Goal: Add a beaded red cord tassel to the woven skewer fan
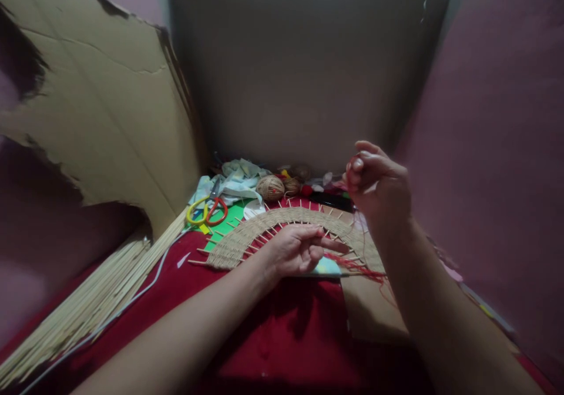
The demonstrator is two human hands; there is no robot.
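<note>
A woven semicircular band (235,245), tan with thin sticks poking out of both edges, lies arched on the red cloth. My left hand (299,251) is over its inner side, thumb and a finger pressed together and another finger stretched to the right; whatever they pinch is hidden. My right hand (379,183) is raised above the band's right end, its fingers closed on red thread. Loose strands of that red thread (370,273) lie below, to the right of my left hand. A thin dark rod (328,275) runs along the band's inner bottom.
Yellow-and-red-handled scissors (207,211) rest on green sheet (229,224) at the left. Twine balls (270,188) and crumpled light fabric (240,177) sit behind. Long thin sticks (88,301) and a white cord (154,277) line the left; cardboard (374,313) lies at right.
</note>
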